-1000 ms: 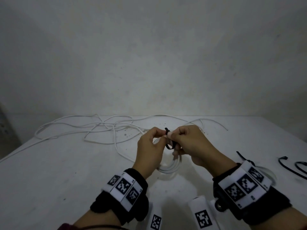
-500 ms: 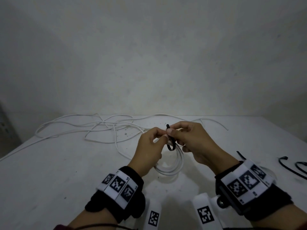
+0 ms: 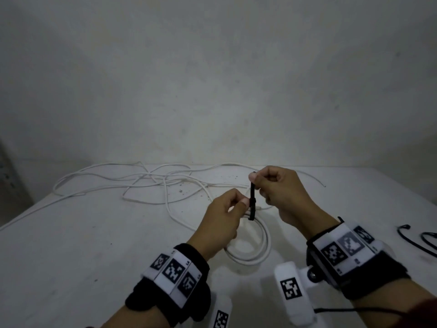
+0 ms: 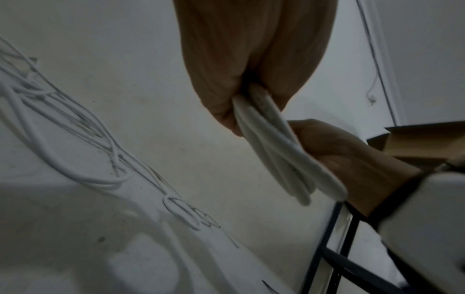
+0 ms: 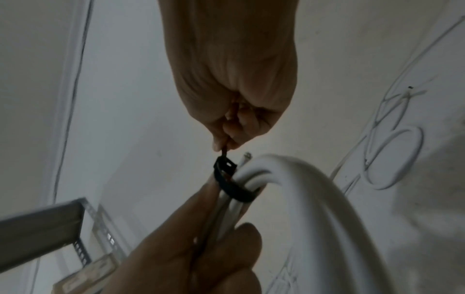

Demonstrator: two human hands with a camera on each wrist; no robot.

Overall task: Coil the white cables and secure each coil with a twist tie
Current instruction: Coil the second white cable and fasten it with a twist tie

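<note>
A coiled white cable hangs over the table's middle, pinched at its top by my left hand. The same coil shows between my left hand's fingers in the left wrist view. A black tie is looped round the coil's top. My right hand pinches the tie's free end and holds it straight up. The right wrist view shows the black tie wrapped round the white coil, its tail in my right fingertips.
Loose white cables sprawl tangled across the far left of the white table. More black ties lie at the right edge. A wall stands right behind the table.
My right hand has risen and drawn the tie's tail upward, so the loop has closed tighter round the coil. My left hand kept its pinch on the coil.
</note>
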